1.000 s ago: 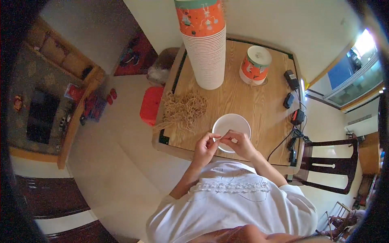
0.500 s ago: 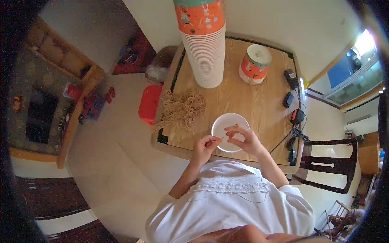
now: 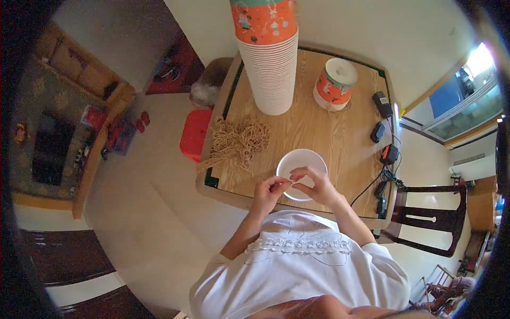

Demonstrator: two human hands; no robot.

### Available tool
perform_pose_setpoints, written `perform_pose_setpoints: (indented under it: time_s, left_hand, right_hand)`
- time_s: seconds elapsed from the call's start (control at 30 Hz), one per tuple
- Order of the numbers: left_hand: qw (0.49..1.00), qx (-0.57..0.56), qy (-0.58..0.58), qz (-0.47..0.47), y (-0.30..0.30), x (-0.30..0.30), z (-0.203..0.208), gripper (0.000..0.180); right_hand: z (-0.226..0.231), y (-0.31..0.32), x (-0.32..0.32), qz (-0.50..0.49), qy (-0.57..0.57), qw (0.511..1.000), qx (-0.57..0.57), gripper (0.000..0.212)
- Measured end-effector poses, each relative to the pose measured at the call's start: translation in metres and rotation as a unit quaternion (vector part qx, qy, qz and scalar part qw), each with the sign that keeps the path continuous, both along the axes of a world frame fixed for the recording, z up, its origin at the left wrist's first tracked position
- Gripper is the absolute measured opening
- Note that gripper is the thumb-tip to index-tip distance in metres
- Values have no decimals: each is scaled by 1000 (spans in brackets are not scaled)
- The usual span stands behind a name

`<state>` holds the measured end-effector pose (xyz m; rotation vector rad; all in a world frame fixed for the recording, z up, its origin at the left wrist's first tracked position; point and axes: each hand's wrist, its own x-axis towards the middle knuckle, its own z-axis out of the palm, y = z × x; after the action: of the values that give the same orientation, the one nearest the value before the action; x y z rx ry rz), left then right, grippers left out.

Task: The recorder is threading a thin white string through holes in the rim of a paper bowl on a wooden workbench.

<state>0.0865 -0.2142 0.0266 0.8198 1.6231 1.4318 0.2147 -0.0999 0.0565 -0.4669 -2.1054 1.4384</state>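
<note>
I see my left hand (image 3: 268, 190) and right hand (image 3: 313, 184) meeting fingertip to fingertip over the white paper bowl (image 3: 301, 165) at the counter's (image 3: 324, 133) near edge, both pinching something too small to identify. A pile of tan rubber bands (image 3: 239, 141) lies at ten o'clock from the bowl, the tall stack of paper cups (image 3: 270, 58) at twelve.

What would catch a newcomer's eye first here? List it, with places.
A tall stack of paper cups, orange on top, towers at the wooden table's far edge. Nearer, the left hand and right hand pinch something thin over a white cup. A tan pile of strings lies to its left.
</note>
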Motion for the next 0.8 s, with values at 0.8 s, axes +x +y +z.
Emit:
perform_pose_setpoints:
  time_s: [0.8]
  left_hand:
    - [991,97,-54,77,9,8,-8,10]
  right_hand:
    - [12,23,3,63,-63,983,161,11]
